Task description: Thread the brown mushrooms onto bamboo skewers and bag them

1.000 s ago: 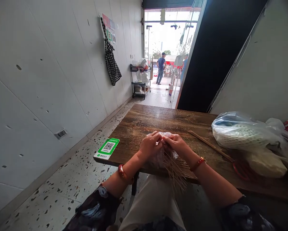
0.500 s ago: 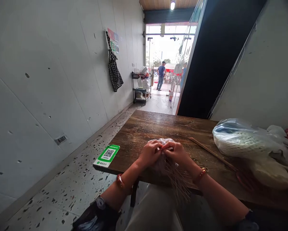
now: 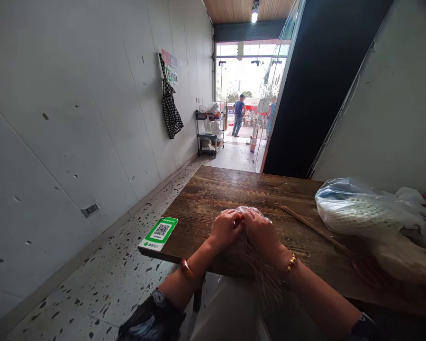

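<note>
My left hand [image 3: 226, 230] and my right hand [image 3: 260, 233] meet over the near edge of the wooden table [image 3: 230, 182]. Both have their fingers curled and pinched together, fingertips nearly touching. What they pinch is hidden behind the fingers. A crinkled clear plastic bag [image 3: 251, 210] shows just beyond the fingers, and filmy plastic also shows below them. Under my right hand, a bundle of thin sticks [image 3: 267, 282] fans out past the table edge over my lap.
Long brown sticks [image 3: 314, 228] lie on the table to the right. Beside them sits a large clear bag [image 3: 362, 208] with pale netted contents. A green QR-code card [image 3: 159, 233] is at the left corner. Farther off stand a loaded cart [image 3: 209, 130] and a person [image 3: 239, 115].
My right hand has rolled inward, so its back now covers more of the plastic and the sticks. My left hand stays nearly in place. The view has tilted up slightly.
</note>
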Tool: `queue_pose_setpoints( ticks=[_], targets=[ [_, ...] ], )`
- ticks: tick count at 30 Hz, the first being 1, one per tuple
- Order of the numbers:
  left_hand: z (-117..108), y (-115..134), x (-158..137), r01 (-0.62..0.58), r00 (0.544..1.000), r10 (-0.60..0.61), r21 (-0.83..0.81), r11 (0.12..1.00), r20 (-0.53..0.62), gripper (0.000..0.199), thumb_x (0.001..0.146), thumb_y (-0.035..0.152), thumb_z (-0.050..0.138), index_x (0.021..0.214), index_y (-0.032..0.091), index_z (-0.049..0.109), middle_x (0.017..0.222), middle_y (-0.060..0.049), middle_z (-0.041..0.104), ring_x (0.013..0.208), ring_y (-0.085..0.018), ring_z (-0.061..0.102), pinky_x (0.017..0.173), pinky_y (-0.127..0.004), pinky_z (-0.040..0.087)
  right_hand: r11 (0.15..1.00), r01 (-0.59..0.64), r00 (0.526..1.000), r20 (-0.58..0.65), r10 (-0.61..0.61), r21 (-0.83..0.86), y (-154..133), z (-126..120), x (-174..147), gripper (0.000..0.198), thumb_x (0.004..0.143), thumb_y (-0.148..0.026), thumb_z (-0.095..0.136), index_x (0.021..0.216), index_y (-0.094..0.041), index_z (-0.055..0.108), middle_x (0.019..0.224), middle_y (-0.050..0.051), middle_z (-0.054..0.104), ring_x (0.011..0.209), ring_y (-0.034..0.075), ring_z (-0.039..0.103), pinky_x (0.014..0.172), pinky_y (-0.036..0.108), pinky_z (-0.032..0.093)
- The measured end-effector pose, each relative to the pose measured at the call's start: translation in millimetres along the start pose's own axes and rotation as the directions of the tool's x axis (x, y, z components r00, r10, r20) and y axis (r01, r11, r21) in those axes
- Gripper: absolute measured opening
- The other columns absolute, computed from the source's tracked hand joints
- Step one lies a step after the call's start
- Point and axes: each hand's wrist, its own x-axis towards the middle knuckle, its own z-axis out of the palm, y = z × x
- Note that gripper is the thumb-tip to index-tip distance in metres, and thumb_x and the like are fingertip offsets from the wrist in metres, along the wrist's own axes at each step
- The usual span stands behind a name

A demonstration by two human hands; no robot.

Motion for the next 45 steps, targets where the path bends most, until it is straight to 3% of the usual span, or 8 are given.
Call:
queue_pose_setpoints(
  ticks=[9, 13, 16, 19, 23, 31, 37, 45],
  targets=[
    [8, 5, -2, 0.03, 0.997, -0.033, -0.051, 0.998, -0.065, 0.007, 0.08, 0.02, 0.057, 0.076, 0.019, 0.063, 0.087, -0.004, 0.067, 0.089, -0.019, 0.058, 0.085, -0.032, 0.044, 0.996, -0.048, 0.999, -0.02, 0.046, -0.075, 5, 6, 1, 0.008, 0.093, -0.013, 0.052, 0.092, -0.018, 0.058, 0.091, 0.007, 0.067, 0.08, 0.018, 0.063, 0.063, 0.026, 0.045],
    [5, 1, 0, 0.064, 0.994, -0.079, -0.19, 0.98, -0.071, 0.014, 0.08, 0.017, 0.055, 0.089, 0.019, 0.065, 0.083, -0.002, 0.066, 0.077, -0.015, 0.058, 0.075, -0.028, 0.046, 0.994, -0.083, 0.996, -0.041, 0.08, -0.076, 8, 6, 2, 0.008, 0.096, -0.019, 0.05, 0.091, -0.019, 0.057, 0.091, 0.005, 0.066, 0.079, 0.017, 0.061, 0.058, 0.025, 0.04],
    [-1, -3, 5, -0.007, 1.0, 0.005, -0.238, 0.971, -0.007, 0.024, 0.083, 0.018, 0.053, 0.103, 0.019, 0.067, 0.085, -0.002, 0.067, 0.074, -0.014, 0.058, 0.073, -0.027, 0.047, 0.994, -0.1, 0.994, -0.055, 0.097, -0.042, 11, 3, 2, 0.009, 0.096, -0.023, 0.05, 0.091, -0.019, 0.056, 0.091, 0.005, 0.065, 0.079, 0.016, 0.061, 0.058, 0.025, 0.038],
    [-7, -4, 10, -0.113, 0.988, 0.135, -0.24, 0.964, 0.078, 0.02, 0.087, 0.019, 0.051, 0.094, 0.019, 0.07, 0.089, -0.004, 0.067, 0.081, -0.014, 0.06, 0.078, -0.026, 0.046, 0.991, -0.105, 0.992, -0.067, 0.11, 0.078, 17, 0, 0, 0.012, 0.096, -0.028, 0.051, 0.089, -0.02, 0.056, 0.085, 0.003, 0.066, 0.076, 0.015, 0.061, 0.063, 0.025, 0.038],
    [-10, -2, 15, -0.138, 0.978, 0.164, -0.191, 0.972, 0.128, 0.017, 0.086, 0.019, 0.052, 0.082, 0.017, 0.069, 0.083, -0.004, 0.066, 0.08, -0.015, 0.06, 0.077, -0.027, 0.047, 0.984, -0.084, 0.994, -0.06, 0.094, 0.159, 23, -2, -4, 0.019, 0.097, -0.033, 0.05, 0.084, -0.02, 0.056, 0.084, 0.002, 0.066, 0.074, 0.016, 0.06, 0.066, 0.026, 0.038],
    [-11, -2, 25, -0.148, 0.959, 0.205, -0.269, 0.952, 0.197, 0.019, 0.086, 0.019, 0.052, 0.087, 0.017, 0.07, 0.089, -0.004, 0.067, 0.084, -0.014, 0.06, 0.08, -0.026, 0.047, 0.996, -0.084, 0.996, -0.041, 0.084, 0.005, 21, -9, -6, 0.022, 0.099, -0.035, 0.047, 0.09, -0.019, 0.058, 0.09, 0.005, 0.068, 0.076, 0.016, 0.061, 0.061, 0.027, 0.034],
    [-8, -1, 26, -0.146, 0.972, 0.173, -0.173, 0.974, 0.156, 0.017, 0.085, 0.02, 0.05, 0.076, 0.018, 0.064, 0.078, -0.001, 0.062, 0.075, -0.013, 0.056, 0.074, -0.025, 0.044, 0.995, -0.095, 0.995, -0.014, 0.095, 0.034, 21, -15, -4, 0.023, 0.1, -0.033, 0.045, 0.091, -0.018, 0.061, 0.091, 0.006, 0.068, 0.075, 0.016, 0.061, 0.063, 0.026, 0.036],
    [-14, 6, 23, -0.232, 0.963, 0.197, 0.193, 0.953, 0.186, 0.019, 0.086, 0.019, 0.049, 0.071, 0.019, 0.059, 0.084, -0.004, 0.058, 0.084, -0.016, 0.054, 0.08, -0.028, 0.044, 0.998, 0.008, 0.993, 0.118, -0.015, 0.062, 34, -29, -16, 0.028, 0.099, -0.034, 0.045, 0.087, -0.019, 0.064, 0.089, 0.007, 0.071, 0.076, 0.017, 0.063, 0.064, 0.026, 0.036]
  ],
)
